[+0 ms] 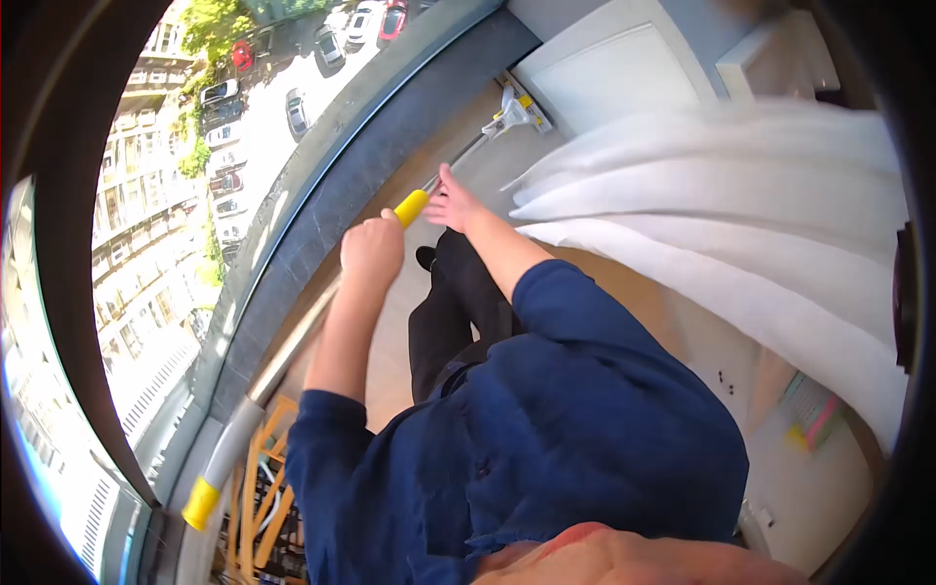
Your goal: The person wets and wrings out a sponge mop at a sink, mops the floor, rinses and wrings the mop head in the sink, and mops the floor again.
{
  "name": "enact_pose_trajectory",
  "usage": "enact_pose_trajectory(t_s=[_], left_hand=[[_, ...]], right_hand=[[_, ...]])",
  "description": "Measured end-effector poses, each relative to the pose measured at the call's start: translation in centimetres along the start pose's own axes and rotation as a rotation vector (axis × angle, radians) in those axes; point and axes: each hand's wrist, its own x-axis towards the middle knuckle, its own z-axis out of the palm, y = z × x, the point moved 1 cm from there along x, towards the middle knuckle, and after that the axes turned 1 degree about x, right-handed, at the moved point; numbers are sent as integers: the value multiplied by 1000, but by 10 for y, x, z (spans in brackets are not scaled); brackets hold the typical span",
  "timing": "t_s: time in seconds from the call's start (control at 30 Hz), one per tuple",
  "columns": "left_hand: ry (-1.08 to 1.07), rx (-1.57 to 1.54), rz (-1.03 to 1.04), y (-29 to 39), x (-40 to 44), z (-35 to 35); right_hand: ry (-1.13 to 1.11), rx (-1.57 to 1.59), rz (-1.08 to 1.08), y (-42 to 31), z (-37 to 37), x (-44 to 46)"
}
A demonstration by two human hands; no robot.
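Note:
A long mop (310,320) runs diagonally from the lower left to the upper middle of the view. My left hand (372,250) is wrapped around its pole, just behind a yellow grip sleeve (411,208). My right hand (451,203) is beside the thin metal shaft ahead of that sleeve, fingers stretched and apart; whether it touches the shaft I cannot tell. The white and yellow mop head (517,112) rests on the floor near a white panel. At the other end, a yellow cap (200,502) finishes the grey handle.
A dark stone window ledge (322,180) runs along the left, with parked cars outside far below. White curtains (702,195) billow at the right. A white cabinet panel (629,78) stands beyond the mop head. A wooden rack (261,497) is at lower left.

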Motion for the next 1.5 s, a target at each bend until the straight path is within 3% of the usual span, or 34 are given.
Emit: enact_pose_trajectory(t_s=[0.03,0.13,0.2,0.23,0.27,0.3,0.4,0.5,0.67,0.73,0.8,0.93,1.0,1.07,1.1,1.2,1.33,1.5], left_hand=[[-7,64,27,3,-11,0],[106,29,115,0,-29,6],[118,48,164,-46,-55,-54],[79,61,100,-62,-75,-68],[-108,66,-145,-99,-113,-97],[-108,68,-227,-118,-131,-110],[-23,112,-255,-154,-153,-112],[-84,170,-288,-185,-142,-76],[-252,48,-255,-227,-194,-30],[-374,59,-414,-245,-229,-40],[-345,71,-464,-260,-249,-54],[-272,120,-408,-243,-214,-56],[-149,48,-291,-219,-179,-37],[-211,60,-224,-198,-146,-22],[-150,85,-266,-204,-145,-30],[-266,39,-336,-199,-171,-47],[-313,97,-428,-194,-221,-82],[-155,66,-387,-146,-205,-84]], right_hand=[[-47,322,-61,-2,30,-7],[125,576,-126,7,27,22],[300,623,-153,-10,73,9],[330,648,-196,-12,75,9],[377,683,-225,-6,82,13],[354,746,-268,-8,92,8],[346,794,-309,-4,105,21],[435,694,-284,13,106,58],[588,404,-245,104,119,80],[605,471,-131,138,152,65],[544,512,-86,158,176,55],[391,536,-190,128,139,68],[460,544,-291,90,108,67],[536,529,-362,66,92,61],[353,402,-395,67,92,54],[511,291,-235,79,122,41],[457,233,-113,106,159,-1],[459,390,-247,68,121,-19]])
